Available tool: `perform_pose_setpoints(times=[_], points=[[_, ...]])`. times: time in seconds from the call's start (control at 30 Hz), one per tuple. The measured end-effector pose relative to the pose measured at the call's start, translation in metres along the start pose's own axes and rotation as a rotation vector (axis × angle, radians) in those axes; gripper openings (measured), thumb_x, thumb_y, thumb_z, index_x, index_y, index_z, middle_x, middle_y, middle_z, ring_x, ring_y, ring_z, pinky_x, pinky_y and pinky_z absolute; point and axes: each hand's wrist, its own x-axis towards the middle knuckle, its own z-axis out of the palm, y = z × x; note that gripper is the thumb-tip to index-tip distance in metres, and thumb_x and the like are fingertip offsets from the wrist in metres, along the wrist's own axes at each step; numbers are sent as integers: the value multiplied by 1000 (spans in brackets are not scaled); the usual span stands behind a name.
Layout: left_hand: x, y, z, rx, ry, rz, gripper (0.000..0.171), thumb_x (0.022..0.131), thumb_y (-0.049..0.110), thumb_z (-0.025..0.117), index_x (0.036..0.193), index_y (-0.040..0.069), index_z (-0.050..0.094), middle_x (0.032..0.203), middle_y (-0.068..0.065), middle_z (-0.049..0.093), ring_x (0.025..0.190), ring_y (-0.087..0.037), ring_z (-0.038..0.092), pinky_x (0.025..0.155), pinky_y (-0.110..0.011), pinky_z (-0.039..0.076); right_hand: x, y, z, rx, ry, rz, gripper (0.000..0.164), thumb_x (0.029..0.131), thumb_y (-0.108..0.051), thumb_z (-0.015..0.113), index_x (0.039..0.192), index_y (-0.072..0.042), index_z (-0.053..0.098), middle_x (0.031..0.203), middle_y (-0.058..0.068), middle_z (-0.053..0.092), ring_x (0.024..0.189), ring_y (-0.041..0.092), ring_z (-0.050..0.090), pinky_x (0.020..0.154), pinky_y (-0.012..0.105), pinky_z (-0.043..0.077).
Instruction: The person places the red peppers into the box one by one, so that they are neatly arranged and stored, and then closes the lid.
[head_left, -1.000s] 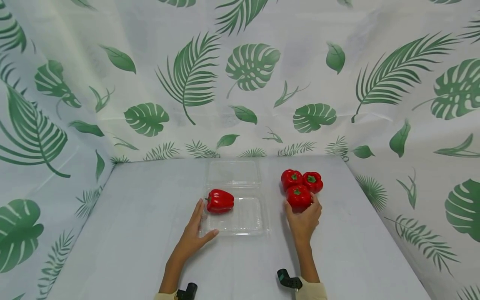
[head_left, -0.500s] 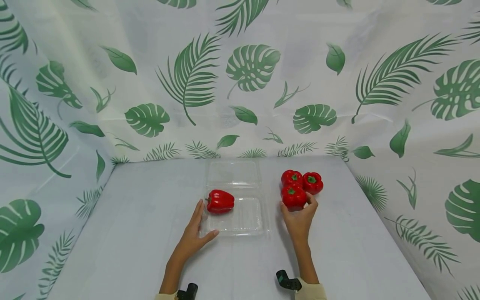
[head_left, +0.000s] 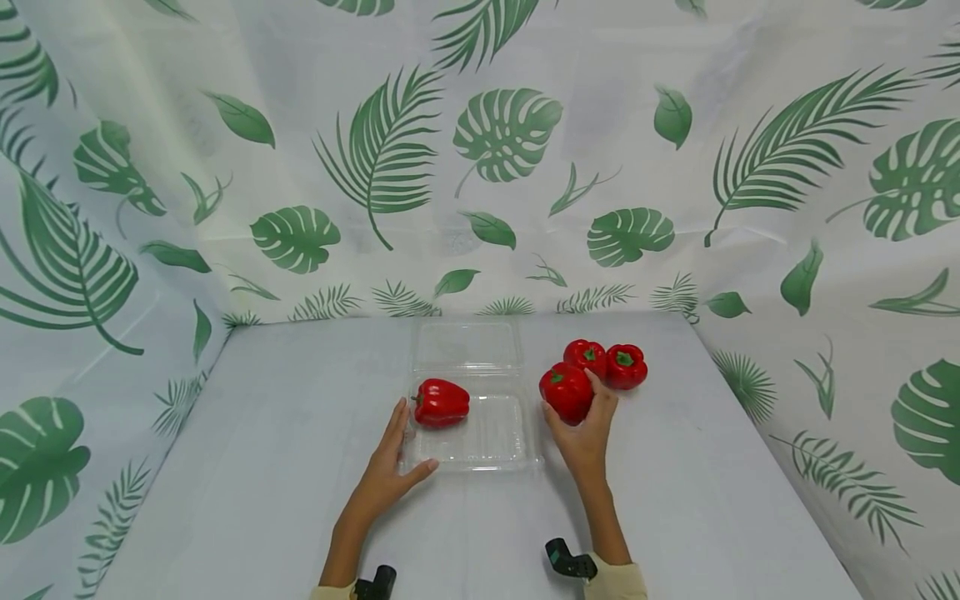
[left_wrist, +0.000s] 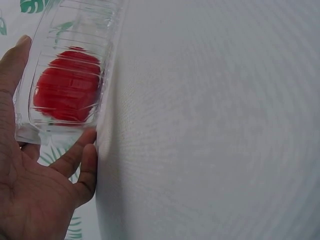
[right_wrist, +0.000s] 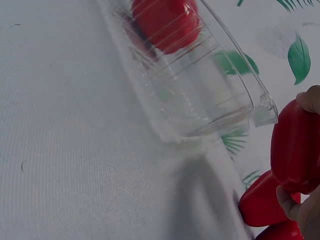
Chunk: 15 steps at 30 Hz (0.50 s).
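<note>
Right grip (head_left: 585, 442) holds a pepper (head_left: 566, 392) between thumb and fingers, just right of the box (head_left: 495, 428). Left grip (head_left: 384, 477), fingers straight and thumb spread, lies along the box's left edge. A second pepper (head_left: 441, 403) lies on its side in the box's left half; two more peppers (head_left: 627, 368) stand on the desk (head_left: 262, 450), farther right of the box.

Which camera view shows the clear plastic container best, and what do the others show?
The head view: it takes in nearly all of the clear plastic container, open lid included. The left wrist view shows one end, a red pepper visible through it; the right wrist view, the opposite end. The frame's top crops both.
</note>
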Motion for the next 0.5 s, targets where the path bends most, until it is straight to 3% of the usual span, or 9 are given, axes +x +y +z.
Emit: perform_pose_setpoints(times=[0.2,0.4,0.43,0.5], points=[[-1,-1,1,10,1,22,102,81,46,75,158,22,13,166,2,8,150,-33,23,109,-50,38,1,-3,3,37,-30,-50,93,68,-6,86,145,-6,34,143,12,41,134,23,40,105,52,48],[0,-4,1,17,-1,23,102,81,46,75,158,23,12,166,7,7,149,-30,25,110,-49,38,1,-6,6,68,-53,-70,86,71,-10,86,142,-4,39,141,10,48,130,22,47,101,13,43],[1,-4,1,19,0,24,102,81,46,75,158,23,12,166,6,7,149,-30,26,109,-49,38,2,-6,7,68,-58,-80,85,71,-11,87,142,-6,40,141,9,49,130,22,48,100,10,42],[0,-4,0,20,0,23,102,81,46,75,158,24,12,166,6,7,148,-31,28,109,-49,39,3,-5,8,62,-72,-102,85,70,-11,87,142,-7,42,140,9,50,129,22,48,101,15,45]])
